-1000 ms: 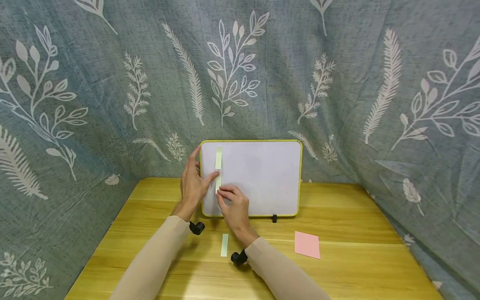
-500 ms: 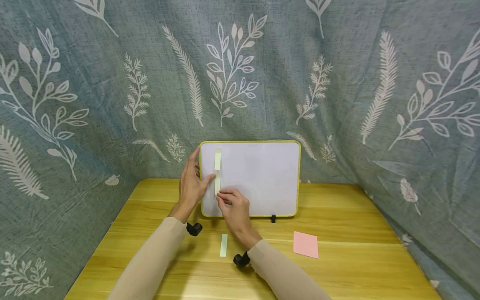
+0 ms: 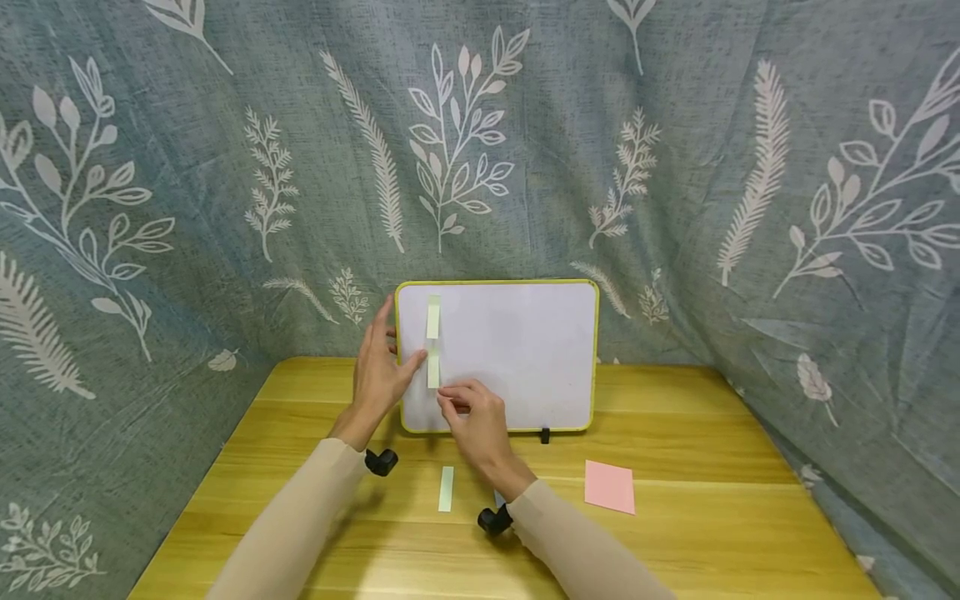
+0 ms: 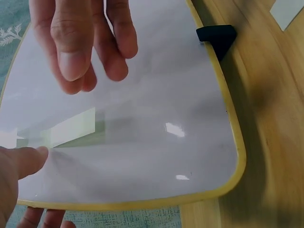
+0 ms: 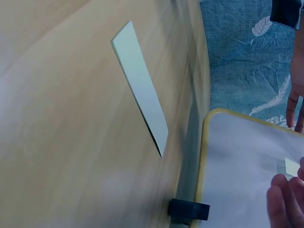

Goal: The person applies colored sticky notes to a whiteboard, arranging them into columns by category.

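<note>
A whiteboard (image 3: 517,354) with a yellow frame stands upright at the back of the table. Two pale green sticky strips, an upper strip (image 3: 433,318) and a lower strip (image 3: 433,372), run in a column near its left side. My left hand (image 3: 373,379) grips the board's left edge, fingers behind, thumb on the front by the lower strip. In the left wrist view, the lower strip (image 4: 76,128) stands out from the board at one end. Just below and right of that strip is my right hand (image 3: 478,427), fingers loosely bent, holding nothing.
A green strip pad (image 3: 446,489) lies on the wooden table in front of the board, with a pink square sticky pad (image 3: 610,487) to the right. A bluish piece (image 3: 499,498) is mostly hidden by the right wrist camera (image 3: 495,521). A black foot (image 3: 545,436) supports the board.
My right fingers have let go of the lower strip's bottom end and drawn slightly right. My left thumb has shifted a little left, uncovering more of the strip.
</note>
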